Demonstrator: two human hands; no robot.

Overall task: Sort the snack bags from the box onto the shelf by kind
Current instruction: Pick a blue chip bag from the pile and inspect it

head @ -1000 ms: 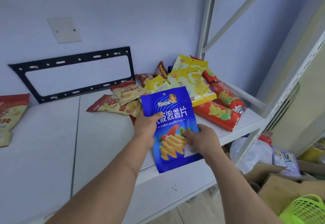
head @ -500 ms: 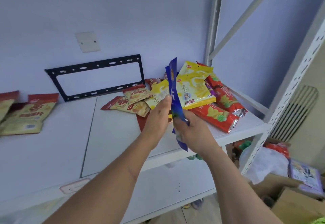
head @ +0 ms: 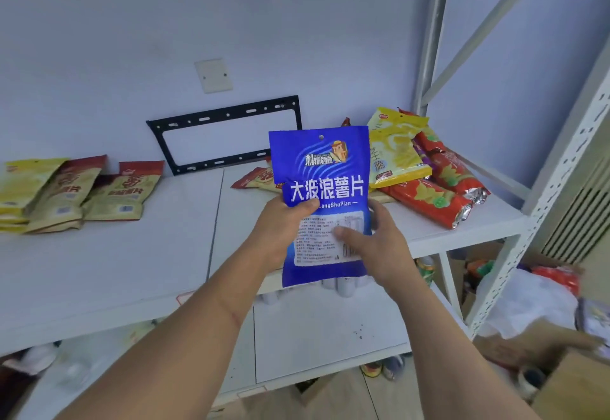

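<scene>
Turned: blue bag [head: 325, 168] now shows its printed back, upright.
Fingers: left hand [head: 280, 231], right hand [head: 376, 248] both clamped on it.
Meaning: unplaced, kind being checked.

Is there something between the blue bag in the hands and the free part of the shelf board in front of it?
Nothing visible: both hands hold the blue bag above the shelf, whose middle lies bare between two bag piles.
</scene>
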